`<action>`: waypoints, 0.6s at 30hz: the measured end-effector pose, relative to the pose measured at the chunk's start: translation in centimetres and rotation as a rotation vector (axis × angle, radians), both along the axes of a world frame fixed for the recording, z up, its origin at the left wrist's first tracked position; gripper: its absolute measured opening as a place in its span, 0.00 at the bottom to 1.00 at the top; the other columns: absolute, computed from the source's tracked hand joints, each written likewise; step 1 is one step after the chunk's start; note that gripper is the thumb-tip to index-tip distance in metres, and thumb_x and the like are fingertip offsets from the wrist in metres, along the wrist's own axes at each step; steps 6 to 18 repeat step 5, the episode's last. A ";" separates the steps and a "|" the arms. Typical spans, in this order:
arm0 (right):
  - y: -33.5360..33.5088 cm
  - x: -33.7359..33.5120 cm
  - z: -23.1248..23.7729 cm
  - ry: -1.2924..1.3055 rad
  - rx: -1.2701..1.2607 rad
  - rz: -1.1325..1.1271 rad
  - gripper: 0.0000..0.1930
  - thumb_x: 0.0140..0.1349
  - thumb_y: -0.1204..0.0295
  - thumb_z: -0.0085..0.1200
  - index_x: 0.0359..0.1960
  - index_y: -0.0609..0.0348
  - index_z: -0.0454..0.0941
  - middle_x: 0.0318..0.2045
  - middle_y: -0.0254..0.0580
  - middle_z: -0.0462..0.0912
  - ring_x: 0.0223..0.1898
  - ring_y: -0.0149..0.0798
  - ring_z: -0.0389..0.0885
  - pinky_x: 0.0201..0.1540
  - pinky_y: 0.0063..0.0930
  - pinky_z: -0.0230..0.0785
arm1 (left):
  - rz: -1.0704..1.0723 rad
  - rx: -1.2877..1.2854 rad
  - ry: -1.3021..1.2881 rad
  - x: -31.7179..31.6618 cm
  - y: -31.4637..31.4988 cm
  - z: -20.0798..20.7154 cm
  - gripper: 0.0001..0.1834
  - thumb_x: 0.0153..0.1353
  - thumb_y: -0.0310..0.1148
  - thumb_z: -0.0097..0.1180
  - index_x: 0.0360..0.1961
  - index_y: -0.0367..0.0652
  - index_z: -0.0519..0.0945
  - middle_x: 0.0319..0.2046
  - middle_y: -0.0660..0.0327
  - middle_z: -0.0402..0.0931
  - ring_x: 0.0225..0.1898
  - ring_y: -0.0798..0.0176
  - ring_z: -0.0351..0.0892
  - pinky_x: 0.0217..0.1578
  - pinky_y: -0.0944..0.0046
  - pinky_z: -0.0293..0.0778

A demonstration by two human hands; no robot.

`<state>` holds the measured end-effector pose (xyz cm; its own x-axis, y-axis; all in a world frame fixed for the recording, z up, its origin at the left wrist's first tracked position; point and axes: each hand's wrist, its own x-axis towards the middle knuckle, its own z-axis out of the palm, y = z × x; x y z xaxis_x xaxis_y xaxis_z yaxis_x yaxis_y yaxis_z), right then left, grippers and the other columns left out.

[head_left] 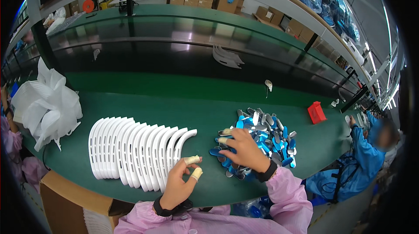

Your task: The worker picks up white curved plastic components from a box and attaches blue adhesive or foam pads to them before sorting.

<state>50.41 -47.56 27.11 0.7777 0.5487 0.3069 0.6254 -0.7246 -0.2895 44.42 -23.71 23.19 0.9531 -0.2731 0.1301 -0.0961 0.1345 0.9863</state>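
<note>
My right hand (242, 149) reaches into a heap of small blue and silver flat parts (262, 140) on the green bench, its taped fingertips pinching among the pieces at the heap's left edge. My left hand (180, 181) hovers just right of a fanned row of white curved plastic pieces (137, 151), thumb and forefinger wrapped in tape and held near each other with nothing between them. Both sleeves are pink with black wristbands.
A bundle of white foam sheets (48, 105) lies at the left. A cardboard box (65, 201) stands below the bench edge. A red small box (316, 112) sits right of the heap. A person in blue (364, 155) works at the right. A dark conveyor (183, 59) runs behind.
</note>
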 end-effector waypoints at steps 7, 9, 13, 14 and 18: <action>2.7 -1.1 -3.0 0.143 -0.335 -0.169 0.12 0.48 0.64 0.63 0.35 0.49 0.82 0.38 0.39 0.77 0.44 0.42 0.71 0.46 0.39 0.60 | -0.124 -0.093 0.253 -0.6 0.0 0.5 0.22 0.59 0.22 0.52 0.56 0.39 0.69 0.50 0.58 0.73 0.43 0.65 0.74 0.42 0.70 0.69; 2.7 -1.1 -3.0 0.143 -0.335 -0.169 0.12 0.48 0.64 0.63 0.35 0.49 0.82 0.38 0.39 0.77 0.44 0.42 0.71 0.46 0.39 0.60 | -0.124 -0.093 0.253 -0.6 0.0 0.5 0.22 0.59 0.22 0.52 0.56 0.39 0.69 0.50 0.58 0.73 0.43 0.65 0.74 0.42 0.70 0.69; 2.7 -1.1 -3.0 0.143 -0.335 -0.169 0.12 0.48 0.64 0.63 0.35 0.49 0.82 0.38 0.39 0.77 0.44 0.42 0.71 0.46 0.39 0.60 | -0.124 -0.093 0.253 -0.6 0.0 0.5 0.22 0.59 0.22 0.52 0.56 0.39 0.69 0.50 0.58 0.73 0.43 0.65 0.74 0.42 0.70 0.69; 2.7 -1.1 -3.0 0.143 -0.335 -0.169 0.12 0.48 0.64 0.63 0.35 0.49 0.82 0.38 0.39 0.77 0.44 0.42 0.71 0.46 0.39 0.60 | -0.124 -0.093 0.253 -0.6 0.0 0.5 0.22 0.59 0.22 0.52 0.56 0.39 0.69 0.50 0.58 0.73 0.43 0.65 0.74 0.42 0.70 0.69; 2.7 -1.1 -3.0 0.143 -0.335 -0.169 0.12 0.48 0.64 0.63 0.35 0.49 0.82 0.38 0.39 0.77 0.44 0.42 0.71 0.46 0.39 0.60 | -0.124 -0.093 0.253 -0.6 0.0 0.5 0.22 0.59 0.22 0.52 0.56 0.39 0.69 0.50 0.58 0.73 0.43 0.65 0.74 0.42 0.70 0.69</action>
